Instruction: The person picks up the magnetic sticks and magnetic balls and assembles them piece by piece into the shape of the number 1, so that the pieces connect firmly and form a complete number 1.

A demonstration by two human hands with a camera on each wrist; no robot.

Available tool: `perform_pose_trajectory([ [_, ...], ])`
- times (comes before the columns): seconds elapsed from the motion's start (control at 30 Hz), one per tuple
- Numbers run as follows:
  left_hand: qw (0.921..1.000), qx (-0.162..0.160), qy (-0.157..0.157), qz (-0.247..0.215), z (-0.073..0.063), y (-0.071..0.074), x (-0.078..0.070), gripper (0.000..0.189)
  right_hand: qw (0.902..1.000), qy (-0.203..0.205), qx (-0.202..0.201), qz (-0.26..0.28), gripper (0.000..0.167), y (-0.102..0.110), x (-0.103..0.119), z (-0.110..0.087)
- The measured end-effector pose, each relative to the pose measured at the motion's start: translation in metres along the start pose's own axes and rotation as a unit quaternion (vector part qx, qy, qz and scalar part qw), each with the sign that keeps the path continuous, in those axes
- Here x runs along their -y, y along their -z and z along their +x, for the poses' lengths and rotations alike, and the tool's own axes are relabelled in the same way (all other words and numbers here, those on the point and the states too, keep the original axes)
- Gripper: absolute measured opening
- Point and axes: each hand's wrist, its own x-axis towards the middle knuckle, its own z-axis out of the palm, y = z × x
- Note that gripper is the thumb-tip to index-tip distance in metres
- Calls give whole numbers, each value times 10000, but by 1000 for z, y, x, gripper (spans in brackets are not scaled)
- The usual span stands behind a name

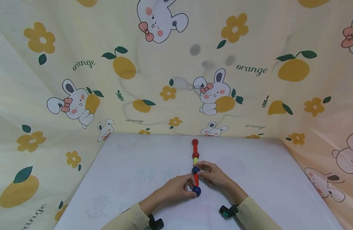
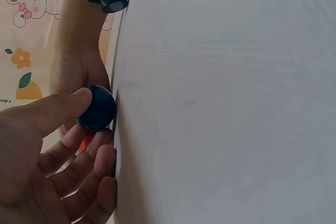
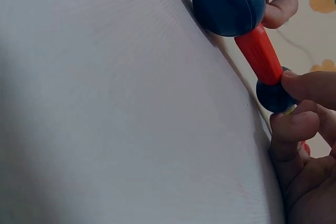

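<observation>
A straight row of balls and rods lies on the white table, running away from me in the head view. At its near end is a dark blue ball, which my left hand holds between thumb and fingers. A red rod joins it to a farther blue ball, pinched by the thumb and fingers of my right hand. Beyond come a yellow-green rod, a red ball, another red rod and a red end ball. The left wrist view shows the near ball under my thumb.
The white tabletop spreads to both sides of the row. A cream cloth printed with rabbits, oranges and flowers hangs behind and at both sides. Dark wrist devices sit at both sleeve cuffs.
</observation>
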Motion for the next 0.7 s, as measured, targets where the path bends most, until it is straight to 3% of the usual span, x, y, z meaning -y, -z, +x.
perform_pose_trajectory([
  [0.7, 10000, -18, 49, -59, -5, 4, 0, 26, 9999, -57, -84, 8, 40, -1, 1, 1],
])
